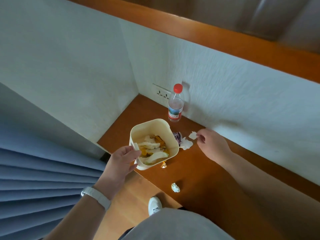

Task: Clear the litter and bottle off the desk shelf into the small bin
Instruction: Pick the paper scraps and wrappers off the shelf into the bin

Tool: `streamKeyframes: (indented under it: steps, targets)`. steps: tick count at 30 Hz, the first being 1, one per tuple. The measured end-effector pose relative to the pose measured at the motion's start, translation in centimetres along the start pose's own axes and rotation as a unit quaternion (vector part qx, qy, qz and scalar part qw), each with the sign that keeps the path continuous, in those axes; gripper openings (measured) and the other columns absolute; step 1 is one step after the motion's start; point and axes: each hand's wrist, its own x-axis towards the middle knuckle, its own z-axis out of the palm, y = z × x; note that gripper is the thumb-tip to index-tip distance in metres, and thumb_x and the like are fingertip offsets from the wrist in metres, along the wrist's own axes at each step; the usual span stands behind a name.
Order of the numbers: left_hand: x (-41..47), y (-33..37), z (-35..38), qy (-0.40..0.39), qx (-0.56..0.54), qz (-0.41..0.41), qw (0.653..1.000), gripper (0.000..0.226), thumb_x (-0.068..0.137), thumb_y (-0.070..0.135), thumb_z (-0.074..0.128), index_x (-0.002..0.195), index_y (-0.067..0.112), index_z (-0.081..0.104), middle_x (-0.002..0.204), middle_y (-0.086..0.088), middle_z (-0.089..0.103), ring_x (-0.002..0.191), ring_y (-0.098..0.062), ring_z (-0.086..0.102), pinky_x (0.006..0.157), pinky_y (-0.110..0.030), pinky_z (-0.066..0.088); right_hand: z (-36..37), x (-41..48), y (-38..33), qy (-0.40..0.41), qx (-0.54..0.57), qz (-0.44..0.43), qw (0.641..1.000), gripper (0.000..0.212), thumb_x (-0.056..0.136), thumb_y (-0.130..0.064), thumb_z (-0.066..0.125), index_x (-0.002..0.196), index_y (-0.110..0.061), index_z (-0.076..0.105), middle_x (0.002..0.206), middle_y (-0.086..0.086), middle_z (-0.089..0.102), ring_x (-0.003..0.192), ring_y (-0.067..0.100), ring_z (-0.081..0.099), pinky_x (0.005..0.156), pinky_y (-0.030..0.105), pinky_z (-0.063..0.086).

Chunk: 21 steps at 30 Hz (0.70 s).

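Paper scrap: a small white torn paper scrap (192,135), pinched in my right hand (212,144), just above the brown wooden shelf (199,170).
Bin: the small cream plastic bin (166,129), gripped at its rim by my left hand (122,163), just left of the scrap.
Bottle: a clear plastic bottle with red cap (175,103), upright behind the bin, at the wall.
Other litter: white crumpled tissue (186,144) beside the bin; another white wad (175,187) nearer to me.

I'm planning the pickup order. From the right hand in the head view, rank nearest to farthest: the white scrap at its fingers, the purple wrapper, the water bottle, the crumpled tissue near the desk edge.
1. White scrap, pinched by the right hand.
2. Purple wrapper, left of it, beside the bin.
3. Water bottle by the wall and crumpled tissue near the front edge: too close to call.
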Motion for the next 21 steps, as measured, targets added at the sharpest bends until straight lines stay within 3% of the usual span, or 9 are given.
streamKeyframes:
  steps: [4,10,13,15,21]
  targets:
    - [0.1,-0.3,-0.5,-0.014,0.005,0.006,1.000,0.021,0.095,0.023,0.070,0.115,0.017,0.069,0.121,-0.006,0.075,0.122,-0.026,0.066,0.107,-0.049,0.054,-3.4,-1.0,-4.4,0.036,0.069,-0.046,0.996,0.019,0.094,-0.022,0.058,0.112,-0.021,0.066,0.098,-0.009,0.064,0.073,0.007,0.060,0.069,0.033,0.056]
    - [0.0,-0.4,-1.1,-0.041,0.022,0.018,0.999,0.016,0.096,0.022,0.069,0.111,0.016,0.070,0.115,-0.005,0.076,0.114,-0.021,0.069,0.104,-0.042,0.055,-6.0,-1.8,-10.3,0.036,0.114,-0.138,0.983,0.011,0.092,-0.019,0.061,0.101,-0.017,0.068,0.090,-0.006,0.064,0.071,0.012,0.059,0.062,0.031,0.048]
    - [-0.1,-0.5,-1.4,-0.068,0.032,0.019,0.997,0.017,0.097,0.021,0.067,0.112,0.014,0.070,0.113,-0.005,0.077,0.110,-0.018,0.070,0.090,-0.032,0.057,-5.4,-1.4,-12.4,0.013,0.094,-0.162,0.982,0.016,0.092,-0.021,0.062,0.106,-0.019,0.068,0.087,-0.009,0.062,0.067,0.005,0.054,0.059,0.027,0.044]
    - [-0.1,-0.6,-1.5,-0.082,0.032,0.015,0.996,0.016,0.097,0.020,0.067,0.112,0.012,0.070,0.107,-0.004,0.080,0.105,-0.017,0.073,0.081,-0.027,0.056,-4.9,-1.2,-13.4,-0.007,0.087,-0.171,0.981,0.019,0.092,-0.023,0.062,0.110,-0.020,0.067,0.088,-0.013,0.058,0.071,0.005,0.056,0.064,0.026,0.048]
    - [0.7,-1.0,-1.8,-0.088,0.022,0.003,0.996,0.015,0.098,0.019,0.066,0.110,0.011,0.071,0.107,-0.004,0.080,0.109,-0.021,0.072,0.101,-0.041,0.056,-4.5,-0.6,-13.0,-0.013,0.107,-0.163,0.981,0.021,0.091,-0.030,0.063,0.110,-0.021,0.065,0.090,-0.013,0.056,0.076,0.008,0.055,0.065,0.025,0.046]
